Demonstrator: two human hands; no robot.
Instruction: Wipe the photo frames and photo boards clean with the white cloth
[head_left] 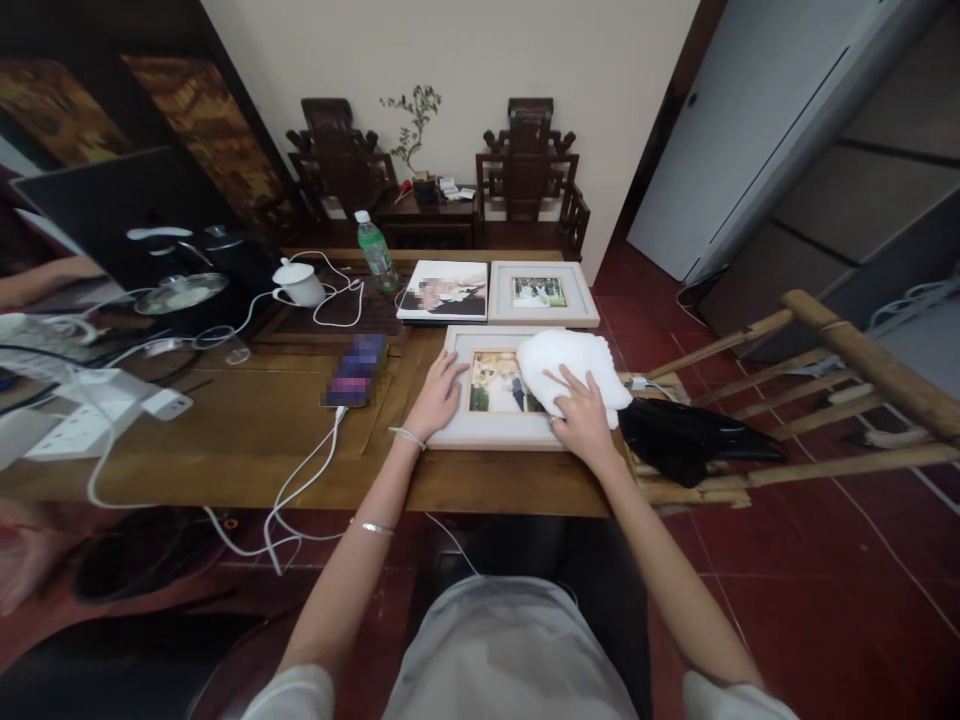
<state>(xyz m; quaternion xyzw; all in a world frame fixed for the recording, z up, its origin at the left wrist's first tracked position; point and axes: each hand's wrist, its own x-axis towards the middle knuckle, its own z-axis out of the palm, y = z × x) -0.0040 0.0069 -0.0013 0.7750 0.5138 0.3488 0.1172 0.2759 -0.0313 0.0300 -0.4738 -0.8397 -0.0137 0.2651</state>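
Note:
A white-framed photo (459, 432) lies flat at the near right end of the wooden table (247, 440). My left hand (437, 397) rests flat on the frame's left side, fingers spread. My right hand (582, 415) presses on a white cloth (571, 362) that covers the frame's right part, fingers stretched out over the cloth.
Behind it lie a second framed photo (543, 293) and a photo book (444, 291). A phone (357, 370) on a white cable, a green bottle (376, 250), a white teapot (298, 283), a power strip (97, 410) and cookware sit to the left. A bamboo chair (825, 400) with a black bag (682, 435) stands right.

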